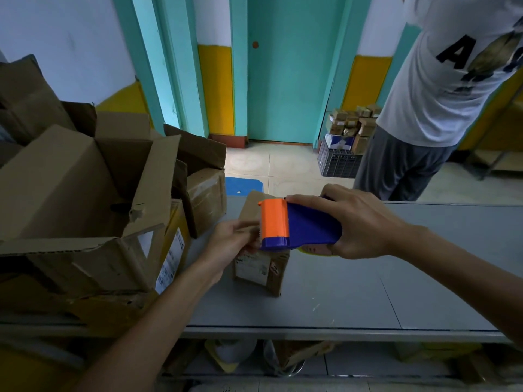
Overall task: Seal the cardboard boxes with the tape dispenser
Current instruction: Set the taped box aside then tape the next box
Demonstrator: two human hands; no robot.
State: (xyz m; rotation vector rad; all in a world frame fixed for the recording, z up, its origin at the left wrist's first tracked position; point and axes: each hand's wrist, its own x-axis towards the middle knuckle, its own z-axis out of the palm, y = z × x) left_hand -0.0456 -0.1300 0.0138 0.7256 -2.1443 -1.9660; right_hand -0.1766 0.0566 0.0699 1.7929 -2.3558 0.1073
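Observation:
A small cardboard box (261, 271) with a white label stands on the grey table (396, 278), near its middle. Above the box, my right hand (359, 222) grips a blue tape dispenser (300, 226) with an orange front part. My left hand (236, 239) is at the dispenser's orange end, over the box's left top edge; its fingertips pinch at the tape end by the cutter. The box's top is mostly hidden under the dispenser and both hands.
A heap of large open cardboard boxes (85, 199) fills the table's left side. A person in a white shirt (441, 89) stands beyond the table at the right. A black crate (338, 162) with small parcels sits on the floor by the teal door. A blue stool (243, 185) stands behind the table.

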